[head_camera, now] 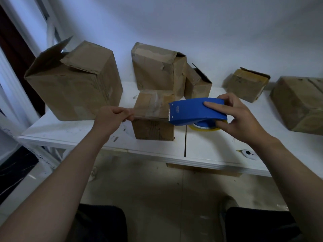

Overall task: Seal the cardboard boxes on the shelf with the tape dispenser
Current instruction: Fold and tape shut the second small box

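left grip (111, 116): pinching clear tape (150, 113), seemingly | right grip (239, 117): around blue plastic dispenser (192, 110)

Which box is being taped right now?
The small front box: the left hand pinches tape stretched over its top from the blue dispenser. No other is touched.

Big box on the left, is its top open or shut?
Open. One top flap of the big box stands up instead of lying flat.
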`<control>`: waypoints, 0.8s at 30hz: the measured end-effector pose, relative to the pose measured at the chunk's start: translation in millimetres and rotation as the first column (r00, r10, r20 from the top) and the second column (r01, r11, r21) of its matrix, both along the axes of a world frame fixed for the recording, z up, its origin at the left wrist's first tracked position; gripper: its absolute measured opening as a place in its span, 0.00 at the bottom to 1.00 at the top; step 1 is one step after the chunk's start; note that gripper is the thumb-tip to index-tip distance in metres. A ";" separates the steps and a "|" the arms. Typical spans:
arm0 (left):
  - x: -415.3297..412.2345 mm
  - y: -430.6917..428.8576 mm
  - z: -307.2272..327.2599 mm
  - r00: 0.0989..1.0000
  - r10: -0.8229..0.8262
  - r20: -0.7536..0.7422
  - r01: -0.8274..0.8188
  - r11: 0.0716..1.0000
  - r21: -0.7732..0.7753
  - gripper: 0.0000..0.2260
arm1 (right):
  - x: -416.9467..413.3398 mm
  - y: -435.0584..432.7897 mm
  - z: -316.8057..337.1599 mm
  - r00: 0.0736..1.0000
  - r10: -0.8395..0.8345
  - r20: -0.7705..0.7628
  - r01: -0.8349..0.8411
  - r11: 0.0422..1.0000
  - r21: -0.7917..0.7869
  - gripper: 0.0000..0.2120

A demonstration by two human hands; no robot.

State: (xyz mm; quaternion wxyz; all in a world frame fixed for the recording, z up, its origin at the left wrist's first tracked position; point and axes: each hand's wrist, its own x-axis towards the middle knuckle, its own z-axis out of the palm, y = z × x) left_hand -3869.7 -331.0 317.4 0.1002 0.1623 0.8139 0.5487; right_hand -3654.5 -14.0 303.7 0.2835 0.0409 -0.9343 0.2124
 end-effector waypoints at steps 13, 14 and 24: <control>-30.3 -28.2 -22.9 0.993 0.094 0.073 -0.095 0.995 0.020 0.06 | 3.9 13.1 -15.1 0.995 -0.051 -0.088 0.057 0.996 0.066 0.33; -31.8 -26.0 -23.1 0.993 0.089 0.079 -0.091 0.996 0.023 0.07 | 2.9 14.0 -15.0 0.993 -0.063 -0.098 0.068 0.996 0.057 0.32; -38.3 -12.9 -35.8 0.995 0.063 0.079 -0.062 0.998 -0.007 0.08 | -1.8 20.6 -22.0 0.990 -0.120 -0.076 0.126 0.990 0.069 0.32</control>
